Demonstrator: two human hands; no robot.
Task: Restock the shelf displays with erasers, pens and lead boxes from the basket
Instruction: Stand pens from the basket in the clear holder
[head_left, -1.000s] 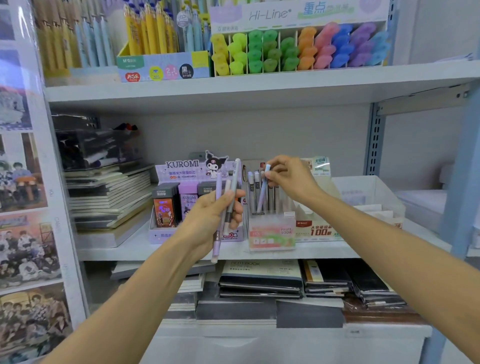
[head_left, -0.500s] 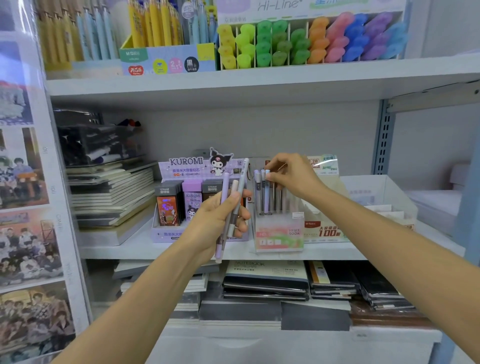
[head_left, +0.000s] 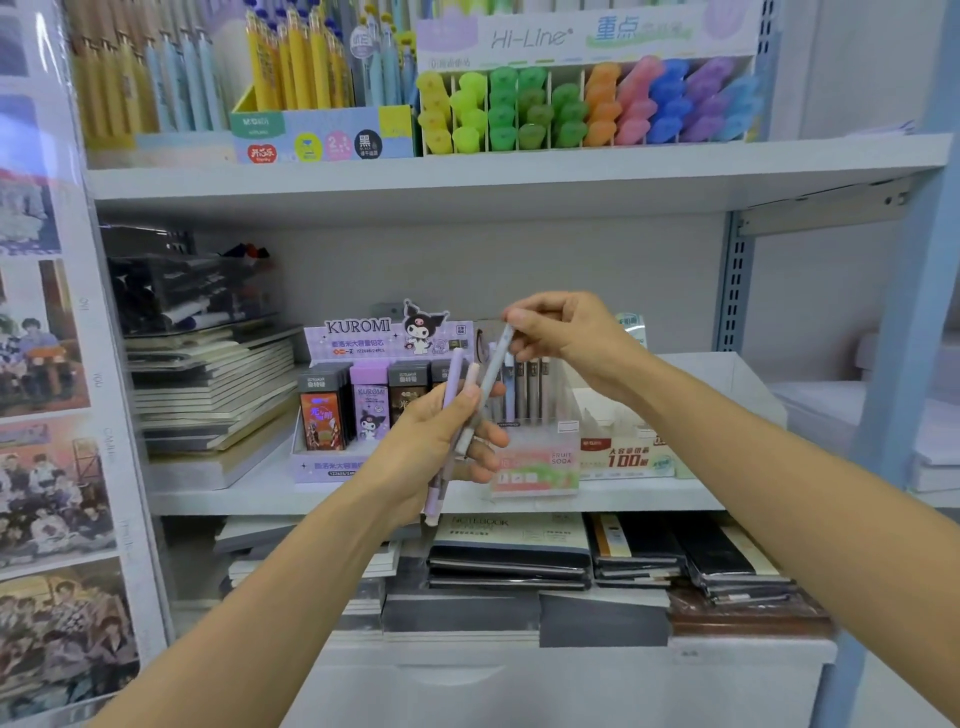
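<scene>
Bright, even light; soft focus, wide-angle bowing at edges.

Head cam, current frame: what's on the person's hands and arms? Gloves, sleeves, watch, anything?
Nothing worn that shows. The left hand and right hand are ungloved. The left forearm and right forearm are uncovered to the frame edge, with no sleeve, watch or bracelet. The fingers are too blurred to rule out a ring.
</scene>
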